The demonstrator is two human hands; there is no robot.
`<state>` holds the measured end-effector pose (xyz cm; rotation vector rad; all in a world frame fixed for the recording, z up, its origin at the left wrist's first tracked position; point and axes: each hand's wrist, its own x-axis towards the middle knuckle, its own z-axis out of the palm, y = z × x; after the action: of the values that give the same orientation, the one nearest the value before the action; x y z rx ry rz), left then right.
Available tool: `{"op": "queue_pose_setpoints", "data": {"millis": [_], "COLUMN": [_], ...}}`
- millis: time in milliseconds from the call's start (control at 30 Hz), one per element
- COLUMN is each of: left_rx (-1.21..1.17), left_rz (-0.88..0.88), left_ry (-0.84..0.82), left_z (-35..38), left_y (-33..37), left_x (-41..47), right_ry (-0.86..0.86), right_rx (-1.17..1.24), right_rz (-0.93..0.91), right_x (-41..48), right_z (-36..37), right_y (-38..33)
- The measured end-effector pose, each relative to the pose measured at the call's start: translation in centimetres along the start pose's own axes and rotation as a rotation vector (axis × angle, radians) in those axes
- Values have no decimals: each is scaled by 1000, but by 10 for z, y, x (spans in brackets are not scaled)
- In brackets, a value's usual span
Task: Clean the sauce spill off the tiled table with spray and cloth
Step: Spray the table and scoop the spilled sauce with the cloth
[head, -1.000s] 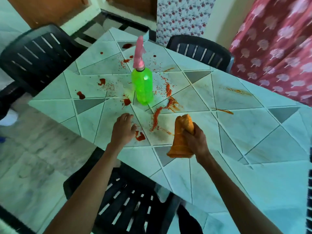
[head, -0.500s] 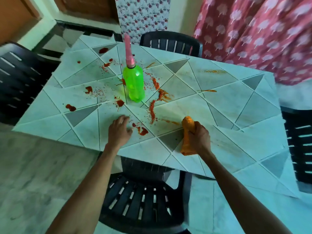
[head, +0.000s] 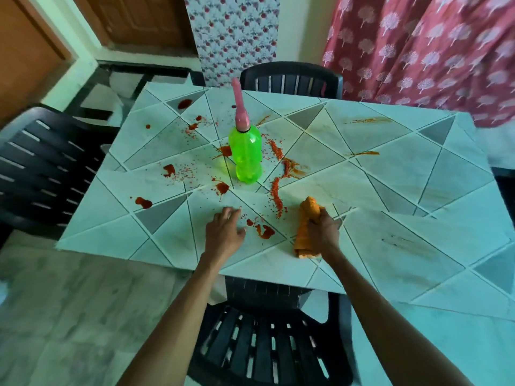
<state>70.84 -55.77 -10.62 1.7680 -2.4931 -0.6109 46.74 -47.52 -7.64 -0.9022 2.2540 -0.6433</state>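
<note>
**Person at a sauce-splattered tiled desk, cloth in 1 hand**

Seen from a head camera looking down, 2 bare arms reach over a pale tiled desk (head: pixel 390 190) with dark grout lines. The right hand (head: pixel 324 229) has its fingers wrapped round a rolled orange cloth (head: pixel 309 211), which stands close to upright near the desk's near edge. The left hand (head: pixel 224 232) is palm down with fingers spread and slightly bent, holding nothing; whether it touches the tiles cannot be told.

Red sauce (head: pixel 276 190) lies in blobs, streaks and fine specks over the left and middle tiles, with 1 blob between the 2 hands. A green spray bottle (head: pixel 245 157) with a pink nozzle stands upright in the middle of the spill, farther away than both hands. Thin orange smears mark the far right tiles.

Black slatted chairs sit at the near side (head: pixel 264 344), the far side (head: pixel 289 79) and the left (head: pixel 41 162). A red patterned curtain (head: pixel 432 51) hangs at the far right.
</note>
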Motion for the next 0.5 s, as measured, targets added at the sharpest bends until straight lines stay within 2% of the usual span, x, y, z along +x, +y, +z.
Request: {"op": "queue_pose_setpoints", "data": {"millis": [167,300,500], "left_rx": [-156,-287,-123], "left_rz": [169,284,333], "left_ry": [-21,-62,-14], "left_z": [-12,-24,-40], "left_y": [-34,-58,-97], "left_x": [9,13,12], "right_ry": [-25,-43,176], "right_rx": [54,79,96], "right_rz": [-6,23,134], "right_x": [-30,-40,-61], "right_z": [57,69,44], "right_y": [-49,-80,-67]}}
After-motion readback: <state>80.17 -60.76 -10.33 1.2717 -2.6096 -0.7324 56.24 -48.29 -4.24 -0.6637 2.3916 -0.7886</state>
